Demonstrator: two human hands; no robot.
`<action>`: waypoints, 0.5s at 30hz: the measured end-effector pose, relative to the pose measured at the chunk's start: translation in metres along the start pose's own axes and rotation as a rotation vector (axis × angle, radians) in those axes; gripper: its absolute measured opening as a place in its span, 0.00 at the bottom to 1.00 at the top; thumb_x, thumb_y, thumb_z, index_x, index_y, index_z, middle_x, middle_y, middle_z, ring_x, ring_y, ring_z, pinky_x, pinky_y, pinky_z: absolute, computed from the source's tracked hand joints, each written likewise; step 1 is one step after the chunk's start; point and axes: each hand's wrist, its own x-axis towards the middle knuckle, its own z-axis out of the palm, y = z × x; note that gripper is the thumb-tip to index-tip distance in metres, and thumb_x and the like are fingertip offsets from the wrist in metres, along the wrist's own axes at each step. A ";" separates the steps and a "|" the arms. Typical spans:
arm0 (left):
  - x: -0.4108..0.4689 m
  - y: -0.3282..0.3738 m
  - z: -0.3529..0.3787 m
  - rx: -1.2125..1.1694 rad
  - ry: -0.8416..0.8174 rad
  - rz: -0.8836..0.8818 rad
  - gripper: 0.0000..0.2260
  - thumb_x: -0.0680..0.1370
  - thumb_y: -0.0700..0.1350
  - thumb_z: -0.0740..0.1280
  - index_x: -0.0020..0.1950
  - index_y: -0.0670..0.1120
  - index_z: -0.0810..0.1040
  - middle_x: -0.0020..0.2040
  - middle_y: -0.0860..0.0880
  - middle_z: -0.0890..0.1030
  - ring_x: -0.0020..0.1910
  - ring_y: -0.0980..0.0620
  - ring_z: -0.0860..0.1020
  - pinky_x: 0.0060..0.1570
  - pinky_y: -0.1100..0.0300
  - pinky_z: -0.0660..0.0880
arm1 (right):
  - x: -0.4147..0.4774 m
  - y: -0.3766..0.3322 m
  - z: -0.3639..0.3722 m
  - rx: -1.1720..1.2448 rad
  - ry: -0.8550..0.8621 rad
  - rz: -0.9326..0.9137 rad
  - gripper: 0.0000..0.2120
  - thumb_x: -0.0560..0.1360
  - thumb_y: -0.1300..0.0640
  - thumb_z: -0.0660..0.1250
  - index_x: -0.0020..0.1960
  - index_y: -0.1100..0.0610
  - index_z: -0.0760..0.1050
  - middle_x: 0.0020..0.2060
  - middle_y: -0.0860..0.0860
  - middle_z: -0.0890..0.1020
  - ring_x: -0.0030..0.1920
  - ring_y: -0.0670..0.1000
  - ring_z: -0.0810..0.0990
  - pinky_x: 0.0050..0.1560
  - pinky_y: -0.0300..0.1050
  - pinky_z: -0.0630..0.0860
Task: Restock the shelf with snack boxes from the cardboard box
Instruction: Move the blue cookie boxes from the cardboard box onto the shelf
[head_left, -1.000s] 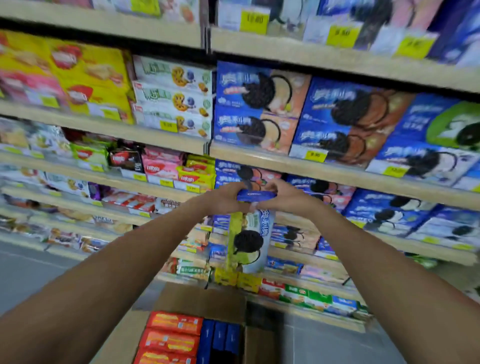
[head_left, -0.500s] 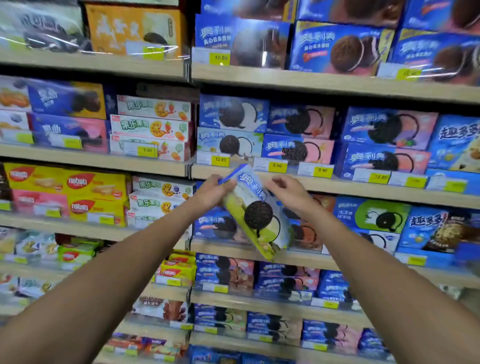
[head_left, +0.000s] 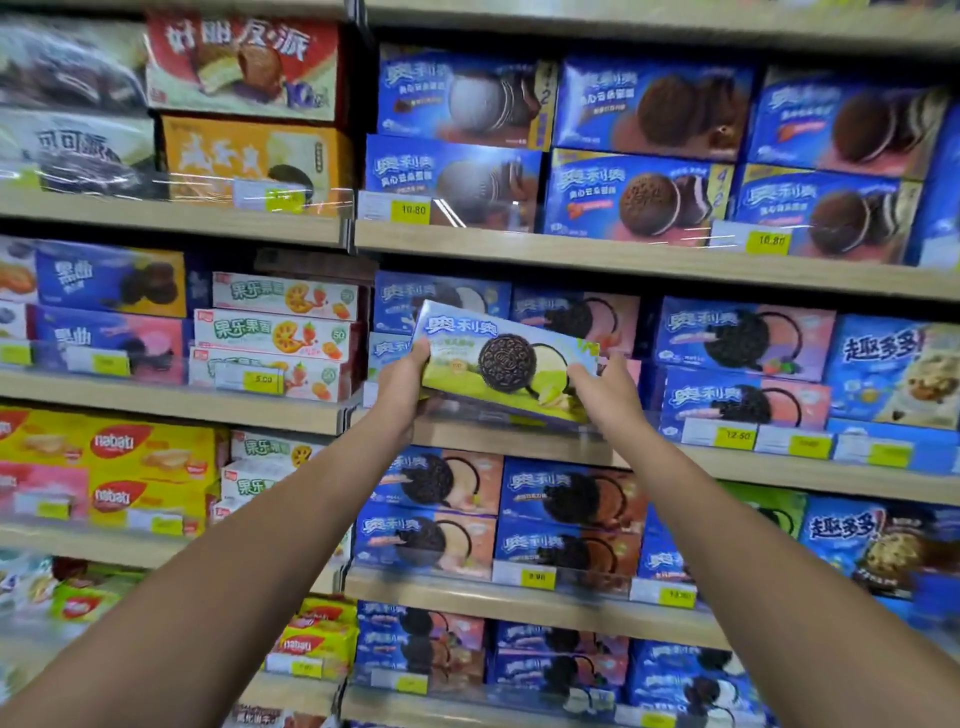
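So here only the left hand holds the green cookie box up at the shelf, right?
Not quite: both hands hold it. The head view shows the left hand gripping the left end of the green cookie box and the right hand gripping its right end, up at the shelf.

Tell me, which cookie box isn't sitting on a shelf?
The green-and-blue cookie box, held tilted between the left hand and right hand. The others all rest on shelves.
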 end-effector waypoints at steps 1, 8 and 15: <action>0.005 0.000 0.002 -0.037 0.004 -0.006 0.16 0.80 0.53 0.60 0.59 0.42 0.74 0.48 0.45 0.79 0.37 0.53 0.78 0.23 0.66 0.75 | 0.006 -0.001 0.000 0.030 0.005 0.026 0.30 0.77 0.52 0.61 0.74 0.60 0.56 0.66 0.57 0.72 0.65 0.57 0.71 0.60 0.48 0.68; 0.039 0.005 0.009 -0.036 -0.045 0.010 0.19 0.80 0.54 0.59 0.62 0.41 0.72 0.51 0.45 0.79 0.42 0.53 0.78 0.31 0.64 0.79 | 0.037 0.000 0.008 0.082 -0.039 0.019 0.03 0.76 0.53 0.61 0.45 0.52 0.69 0.41 0.50 0.75 0.47 0.53 0.74 0.55 0.53 0.73; 0.068 0.015 0.021 0.077 -0.076 0.102 0.22 0.76 0.54 0.65 0.63 0.41 0.68 0.56 0.44 0.78 0.45 0.53 0.78 0.45 0.57 0.79 | 0.063 0.000 0.018 0.140 0.070 -0.032 0.10 0.76 0.54 0.60 0.55 0.56 0.69 0.45 0.50 0.76 0.49 0.55 0.75 0.50 0.49 0.69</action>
